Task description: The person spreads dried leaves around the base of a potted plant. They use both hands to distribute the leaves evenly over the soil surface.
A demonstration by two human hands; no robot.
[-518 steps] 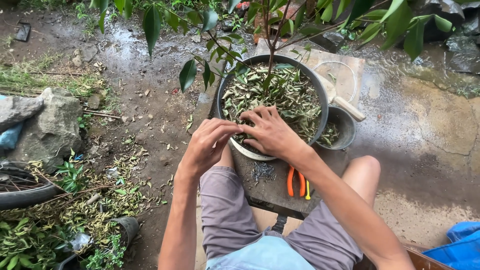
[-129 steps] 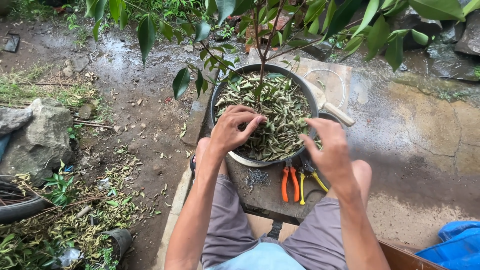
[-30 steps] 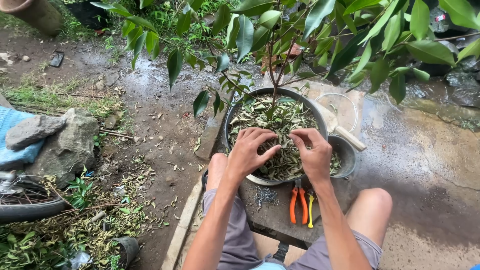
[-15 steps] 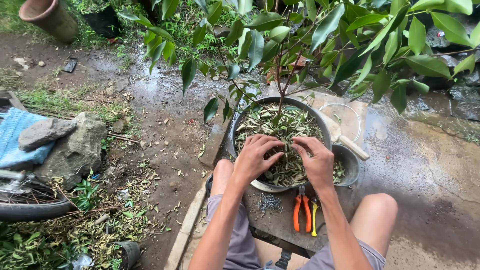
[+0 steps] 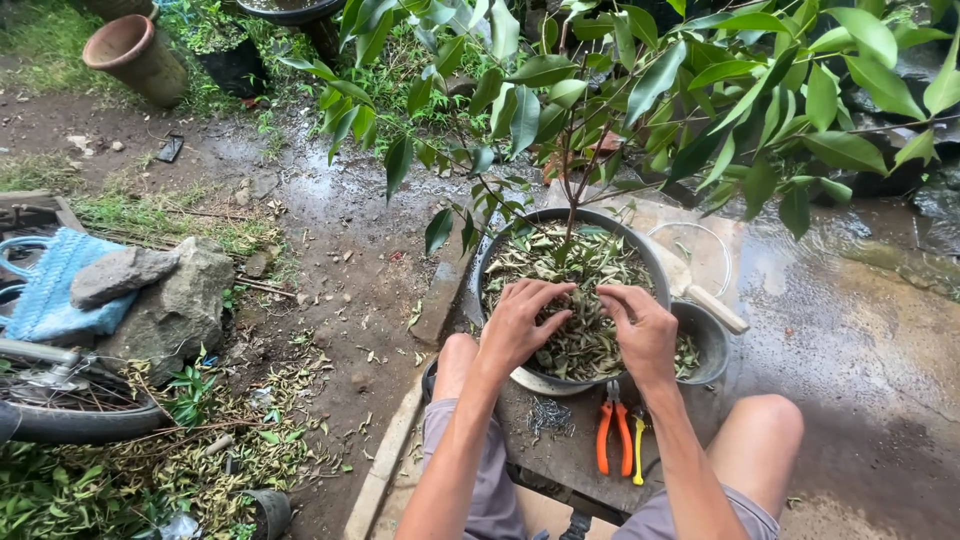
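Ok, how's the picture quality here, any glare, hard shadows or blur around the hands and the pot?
Head view: soft, even daylight with no hard shadows; pale glare on the wet ground; left hand, right hand and big pot are sharp; wide-angle lens bends the edges.

A low, dark, wet bench (image 5: 575, 455) carries a round dark pot (image 5: 640, 262) filled with cut leaves, and a smaller dark pot (image 5: 708, 340) touching its right side. Just in front of the big pot lie orange-handled pliers (image 5: 611, 437), a yellow-handled tool (image 5: 638, 450) beside them, and a small heap of wire bits (image 5: 547, 415) to their left.
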